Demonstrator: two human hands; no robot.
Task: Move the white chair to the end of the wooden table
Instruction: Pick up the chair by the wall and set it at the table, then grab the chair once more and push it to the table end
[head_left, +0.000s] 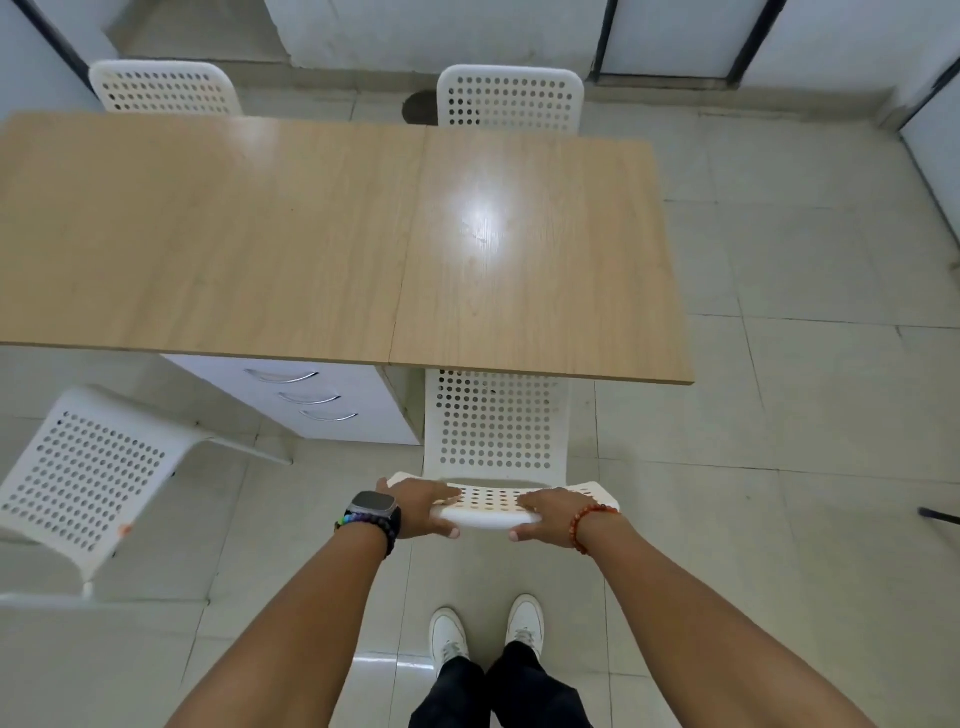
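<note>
A white perforated chair stands at the near long side of the wooden table, its seat partly tucked under the tabletop near the right end. Its backrest top is right in front of me. My left hand grips the left part of the backrest top, fingers curled over it. My right hand grips the right part the same way. The table's right end borders bare floor.
Another white chair stands pulled out at the near left. Two more white chairs sit at the far side. A white drawer unit stands under the table. Tiled floor lies right of the table. My shoes are below.
</note>
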